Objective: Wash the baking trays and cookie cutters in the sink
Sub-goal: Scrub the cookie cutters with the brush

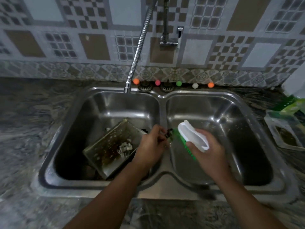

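Note:
A double steel sink [162, 96] fills the middle of the view. In its left basin a dirty metal baking tray [109, 147] lies tilted, with pale cookie cutters [125, 148] resting on it. My left hand [151, 146] pinches a small dark cookie cutter [168, 133] over the divider between the basins. My right hand [208, 151] grips a white scrubbing brush [192, 135] whose green bristles touch that cutter. The held cutter is blurred and partly hidden by my fingers.
A flexible chrome tap hose [139, 47] hangs down to the left basin's back rim. Coloured balls [136, 81] and two strainers line the ledge behind the sink. A clear container [285, 133] and a green packet [293, 104] stand on the counter at right.

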